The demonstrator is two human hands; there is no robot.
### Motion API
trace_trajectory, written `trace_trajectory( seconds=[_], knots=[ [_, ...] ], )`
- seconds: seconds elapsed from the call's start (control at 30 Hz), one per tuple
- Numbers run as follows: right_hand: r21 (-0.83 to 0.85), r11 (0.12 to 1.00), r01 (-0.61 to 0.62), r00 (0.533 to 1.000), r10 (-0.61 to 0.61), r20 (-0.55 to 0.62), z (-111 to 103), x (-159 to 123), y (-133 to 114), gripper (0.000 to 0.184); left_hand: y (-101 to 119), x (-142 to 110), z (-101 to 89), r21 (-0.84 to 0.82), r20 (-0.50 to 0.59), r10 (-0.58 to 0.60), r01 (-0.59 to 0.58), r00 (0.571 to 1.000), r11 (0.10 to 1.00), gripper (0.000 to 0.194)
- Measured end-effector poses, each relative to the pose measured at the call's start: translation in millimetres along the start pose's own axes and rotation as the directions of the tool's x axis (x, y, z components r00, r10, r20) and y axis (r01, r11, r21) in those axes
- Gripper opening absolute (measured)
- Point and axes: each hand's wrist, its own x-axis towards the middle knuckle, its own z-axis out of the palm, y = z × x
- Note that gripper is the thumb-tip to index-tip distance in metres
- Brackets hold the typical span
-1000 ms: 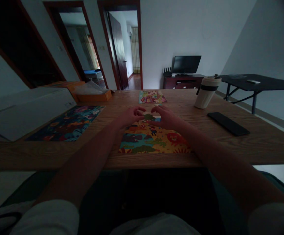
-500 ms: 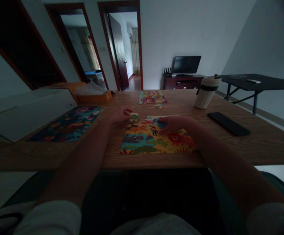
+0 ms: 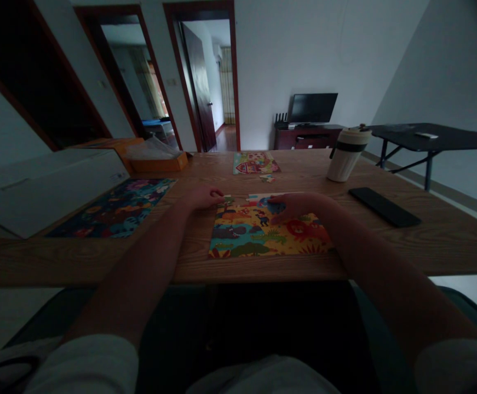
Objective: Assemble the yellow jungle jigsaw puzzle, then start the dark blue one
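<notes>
A colourful animal jigsaw puzzle [image 3: 242, 232] lies on the wooden table in front of me, with a gap in its far edge. At its far left corner, a green tree puzzle piece [image 3: 229, 200] is low against the puzzle. My left hand [image 3: 205, 197] is closed in a pinch at this piece's left side; its fingertips are partly hidden. My right hand [image 3: 298, 204] rests on the puzzle's far right part, thumb and fingers apart, covering some of the picture. A loose piece [image 3: 267, 178] lies beyond the gap.
A dark blue puzzle [image 3: 117, 210] lies at the left beside a white box [image 3: 69, 189]. An orange tray [image 3: 160, 162] and a pink puzzle [image 3: 257, 163] sit farther back. To the right are a cream tumbler [image 3: 348, 155] and a black phone-like slab [image 3: 384, 207].
The tree piece has come down from a raised tilt to lie low at the puzzle's corner, my left hand moving with it. The puzzle and my right hand have shifted slightly right.
</notes>
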Motion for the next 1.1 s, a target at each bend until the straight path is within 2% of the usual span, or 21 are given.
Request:
trace_trajectory(
  seconds=[0.13,0.27,0.37,0.43,0.57,0.67,0.8,0.93,1.1],
  knots=[
    [0.005,0.999,0.043,0.998,-0.043,-0.041,-1,2,4,0.091,-1,0,1.6,-0.028,0.039,0.021,-0.02,0.999,0.999,0.042],
    [0.031,0.988,0.152,0.988,-0.152,-0.001,-13,23,14,0.053,-3,2,1.7,-0.044,0.029,0.03,-0.029,0.999,0.999,0.044],
    [0.079,0.983,0.163,0.982,-0.154,-0.106,-23,52,20,0.035,-4,2,2.0,-0.08,0.03,0.041,-0.039,0.999,0.996,0.046],
    [0.065,0.995,0.081,0.975,-0.066,-0.211,-25,72,23,0.036,-3,1,1.8,-0.073,0.031,0.044,-0.042,0.999,0.996,0.047],
    [-0.002,0.999,-0.038,0.921,0.034,-0.387,-18,106,23,0.054,2,-2,0.6,-0.01,0.062,0.056,-0.055,0.997,0.998,0.049],
    [-0.034,0.996,-0.084,0.929,0.066,-0.363,-11,123,21,0.059,4,-3,0.8,-0.005,0.061,0.089,-0.089,0.994,0.996,0.042],
    [-0.076,0.993,-0.092,0.959,0.068,-0.276,-6,138,22,0.05,6,-1,1.5,0.021,0.097,0.111,-0.114,0.989,0.993,0.033],
    [-0.107,0.986,-0.126,0.937,0.082,-0.339,-7,140,28,0.041,12,-4,0.3,0.034,0.106,0.079,-0.083,0.991,0.996,0.032],
    [-0.077,0.985,-0.155,0.905,0.11,-0.411,-11,127,35,0.03,15,-7,0.0,-0.001,0.047,0.083,-0.083,0.995,0.997,0.029]
  ],
)
